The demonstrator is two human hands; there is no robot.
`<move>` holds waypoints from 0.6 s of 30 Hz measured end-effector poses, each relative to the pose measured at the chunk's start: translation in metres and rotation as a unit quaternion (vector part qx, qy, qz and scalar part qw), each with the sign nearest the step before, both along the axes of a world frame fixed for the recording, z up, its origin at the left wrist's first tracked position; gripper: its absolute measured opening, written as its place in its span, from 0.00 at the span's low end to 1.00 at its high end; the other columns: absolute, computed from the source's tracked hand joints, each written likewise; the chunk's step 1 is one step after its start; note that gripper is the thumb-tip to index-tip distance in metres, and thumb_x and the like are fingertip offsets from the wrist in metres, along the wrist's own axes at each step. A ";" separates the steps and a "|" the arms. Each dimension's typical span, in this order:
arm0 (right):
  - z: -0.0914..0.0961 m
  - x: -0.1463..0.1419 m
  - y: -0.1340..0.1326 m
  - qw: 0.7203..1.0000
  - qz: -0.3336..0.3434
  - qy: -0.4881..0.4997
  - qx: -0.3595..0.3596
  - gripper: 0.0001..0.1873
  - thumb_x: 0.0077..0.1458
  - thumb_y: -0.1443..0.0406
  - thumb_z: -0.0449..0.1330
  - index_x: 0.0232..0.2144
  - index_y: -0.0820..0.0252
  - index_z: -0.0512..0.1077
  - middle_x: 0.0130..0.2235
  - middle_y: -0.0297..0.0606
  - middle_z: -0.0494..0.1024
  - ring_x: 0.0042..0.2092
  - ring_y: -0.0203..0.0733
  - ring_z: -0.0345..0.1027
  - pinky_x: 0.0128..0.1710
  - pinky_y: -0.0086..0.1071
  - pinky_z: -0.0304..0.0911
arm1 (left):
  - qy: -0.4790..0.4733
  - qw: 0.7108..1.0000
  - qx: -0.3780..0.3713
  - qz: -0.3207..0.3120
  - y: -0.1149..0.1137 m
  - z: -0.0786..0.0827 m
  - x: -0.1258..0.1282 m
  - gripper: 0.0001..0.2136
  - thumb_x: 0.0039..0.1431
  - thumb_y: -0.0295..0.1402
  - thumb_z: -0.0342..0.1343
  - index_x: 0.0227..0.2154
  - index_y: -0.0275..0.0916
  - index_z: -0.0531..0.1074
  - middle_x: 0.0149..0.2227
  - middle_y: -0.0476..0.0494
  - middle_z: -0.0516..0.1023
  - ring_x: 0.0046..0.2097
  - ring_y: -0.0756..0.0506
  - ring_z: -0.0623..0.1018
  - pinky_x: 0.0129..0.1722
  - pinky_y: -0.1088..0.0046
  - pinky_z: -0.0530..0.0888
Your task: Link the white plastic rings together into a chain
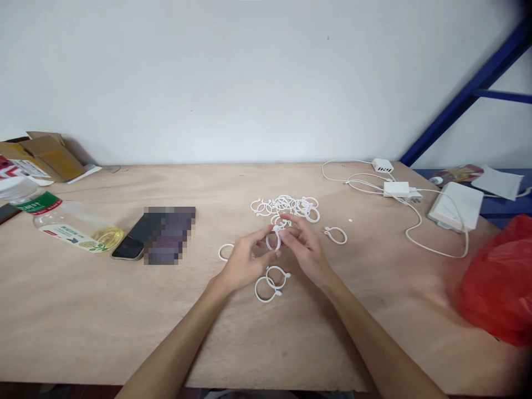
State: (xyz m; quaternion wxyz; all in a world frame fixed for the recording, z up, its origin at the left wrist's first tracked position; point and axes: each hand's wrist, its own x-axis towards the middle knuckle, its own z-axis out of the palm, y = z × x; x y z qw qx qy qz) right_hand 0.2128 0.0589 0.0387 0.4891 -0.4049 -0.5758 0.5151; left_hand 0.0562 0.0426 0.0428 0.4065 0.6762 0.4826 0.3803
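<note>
Between my two hands, a little above the table, is a white plastic ring [267,242] with a small knob at its top. My left hand [245,259] grips the ring from the left, thumb below and fingers above. My right hand [305,246] pinches it near the knob, its fingertips closed there. Behind my fingers lies a heap of similar white rings [286,205]. Two overlapping rings [266,300] rest on the wood nearer to me. One loose ring [346,236] lies right of my right hand, and another ring [220,250] is partly hidden by my left hand.
On the left of the wooden table [124,327] are a plastic bottle [68,221] lying tilted, a phone [128,248] and a cardboard box [54,158]. To the right are a charger with white cables [397,189], a white box [456,205] and a red plastic bag [499,282].
</note>
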 end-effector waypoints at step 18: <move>-0.003 -0.006 -0.002 0.999 -0.006 -0.030 0.022 0.12 0.54 0.57 0.58 0.29 0.59 0.74 0.29 0.36 0.76 0.33 0.40 0.69 0.36 0.34 0.64 | 0.057 0.997 0.006 -0.056 -0.004 0.014 0.000 0.10 0.58 0.32 0.50 0.39 0.37 0.74 0.30 0.50 0.75 0.31 0.49 0.72 0.32 0.74 0.69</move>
